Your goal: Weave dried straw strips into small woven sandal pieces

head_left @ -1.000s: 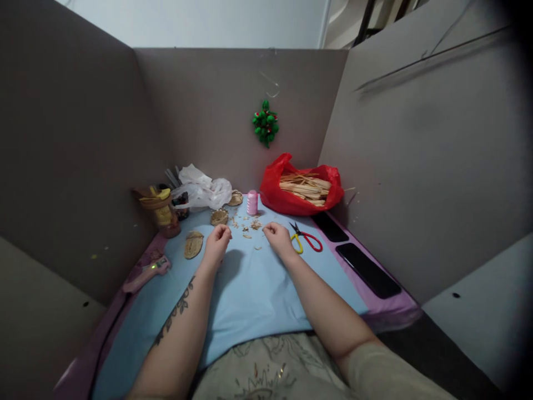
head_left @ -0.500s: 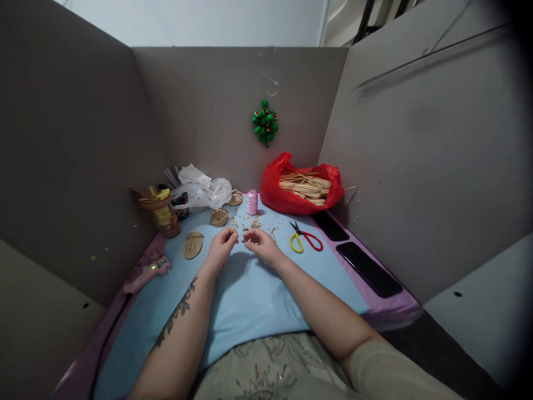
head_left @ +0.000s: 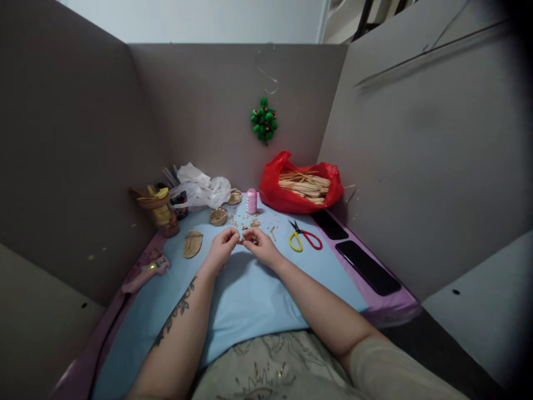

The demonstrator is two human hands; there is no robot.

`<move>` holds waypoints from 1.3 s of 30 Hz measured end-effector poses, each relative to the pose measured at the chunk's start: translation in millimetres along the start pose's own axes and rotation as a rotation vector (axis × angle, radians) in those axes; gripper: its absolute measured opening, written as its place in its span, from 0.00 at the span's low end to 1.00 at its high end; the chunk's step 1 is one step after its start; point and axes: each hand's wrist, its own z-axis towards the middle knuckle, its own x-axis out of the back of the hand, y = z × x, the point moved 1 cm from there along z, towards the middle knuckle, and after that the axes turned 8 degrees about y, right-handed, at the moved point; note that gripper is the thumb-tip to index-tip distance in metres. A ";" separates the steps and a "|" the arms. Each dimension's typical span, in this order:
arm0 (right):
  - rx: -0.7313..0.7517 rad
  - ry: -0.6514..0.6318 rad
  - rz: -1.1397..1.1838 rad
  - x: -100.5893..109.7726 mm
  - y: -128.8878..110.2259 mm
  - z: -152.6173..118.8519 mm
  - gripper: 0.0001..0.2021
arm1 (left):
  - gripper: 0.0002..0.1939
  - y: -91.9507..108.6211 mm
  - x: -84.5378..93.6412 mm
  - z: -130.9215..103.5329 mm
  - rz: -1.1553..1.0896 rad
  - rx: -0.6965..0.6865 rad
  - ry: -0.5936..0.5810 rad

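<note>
My left hand (head_left: 226, 244) and my right hand (head_left: 259, 245) meet above the blue cloth (head_left: 250, 294), fingertips close together. Both are closed in a pinch; whatever lies between the fingertips is too small and hidden to name. Just beyond them, small straw-coloured scraps (head_left: 253, 222) are scattered. A small woven basket (head_left: 219, 216) sits past my left hand, and a flat oval woven piece (head_left: 193, 244) lies to its left. A pink spool of thread (head_left: 251, 201) stands upright behind the scraps. Scissors (head_left: 303, 236) with one yellow and one red handle lie open, right of my right hand.
A red plastic bag (head_left: 270, 186) of dried straw strips (head_left: 306, 186) stands back right, with two dark phones (head_left: 368, 268) near the right edge. At left are a pink glue gun (head_left: 145, 275), a yellow-brown cup (head_left: 162, 214) and a white plastic bag (head_left: 204, 189). Grey panels (head_left: 200, 111) enclose the table.
My fingertips have come closer together, the right hand shifting slightly left. The whole view has tilted a little; the objects on the table stay in place.
</note>
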 end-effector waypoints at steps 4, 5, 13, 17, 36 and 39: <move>0.027 0.003 -0.058 -0.3 -3.4 -2.1 0.06 | 0.08 1.3 -0.3 -0.3 0.005 0.024 -0.011; 0.032 0.012 -0.074 -0.1 -3.5 -2.3 0.05 | 0.08 1.3 -0.2 -0.2 0.009 0.023 -0.009; 0.115 0.125 -0.246 5.7 -0.7 -0.2 0.06 | 0.09 -0.4 0.5 0.4 0.064 -0.006 0.016; 0.136 0.134 -0.283 8.2 -2.4 0.5 0.07 | 0.10 -2.8 1.4 2.0 0.069 -0.009 0.046; 0.126 0.200 -0.359 13.0 4.2 3.5 0.09 | 0.10 -5.4 4.4 4.3 0.054 0.022 0.117; 0.189 0.187 -0.402 14.4 7.0 4.9 0.09 | 0.10 -7.7 3.2 4.5 0.013 0.033 0.101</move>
